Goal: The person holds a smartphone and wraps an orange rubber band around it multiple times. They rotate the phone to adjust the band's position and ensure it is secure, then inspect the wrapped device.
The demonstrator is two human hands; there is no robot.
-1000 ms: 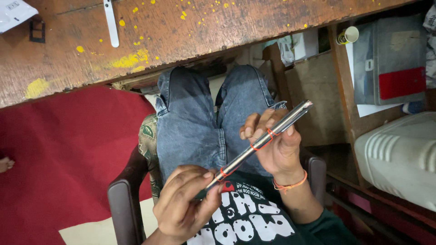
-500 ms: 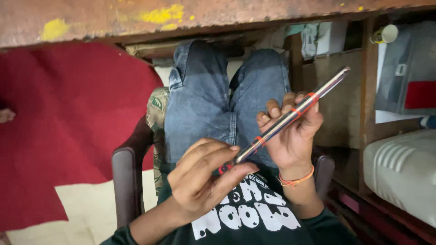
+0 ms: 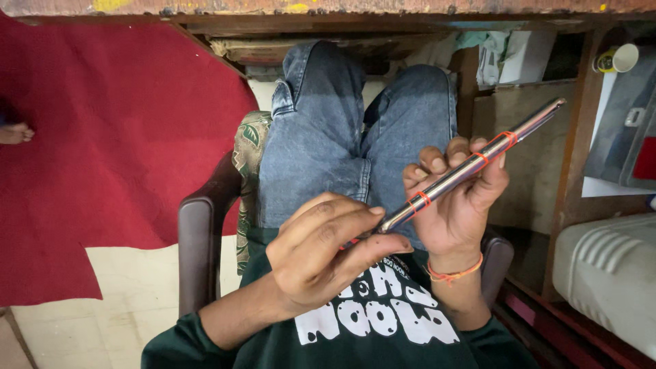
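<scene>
A thin silvery flat device (image 3: 471, 164), seen edge-on and wrapped with red rubber bands, slants up to the right above my lap. My right hand (image 3: 454, 212), with an orange thread band at the wrist, grips its middle with the fingers curled round it. My left hand (image 3: 321, 253) pinches its lower end between thumb and fingers. Under both hands are my blue-jeaned legs (image 3: 321, 137) and my dark green printed shirt (image 3: 383, 321).
I sit in a dark armchair (image 3: 198, 239) under a wooden table edge (image 3: 342, 8). A red carpet (image 3: 102, 137) lies to the left, with another person's foot (image 3: 15, 133) on it. On the right stand a wooden shelf (image 3: 570, 157), a paper cup (image 3: 625, 58) and a white ribbed box (image 3: 608, 273).
The view has tipped down, so the paint-spotted tabletop has slid out at the top. Both hands have stayed on the device, which has shifted slightly right.
</scene>
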